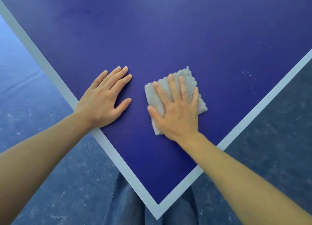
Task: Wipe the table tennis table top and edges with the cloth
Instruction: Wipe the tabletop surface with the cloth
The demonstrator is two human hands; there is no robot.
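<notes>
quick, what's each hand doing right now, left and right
Left hand: open, flat on the table top, holding nothing.
Right hand: open, straight fingers pressing the cloth onto the table top.

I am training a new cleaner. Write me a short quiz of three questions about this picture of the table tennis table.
1. True or false: the left hand holds the cloth.
2. The cloth lies A) on a chair, B) flat under the right hand on the blue table top, C) over the net.
3. Fill in: pale specks lie on the person's ___ side of the cloth.
Key: 1 false; 2 B; 3 right.
</notes>
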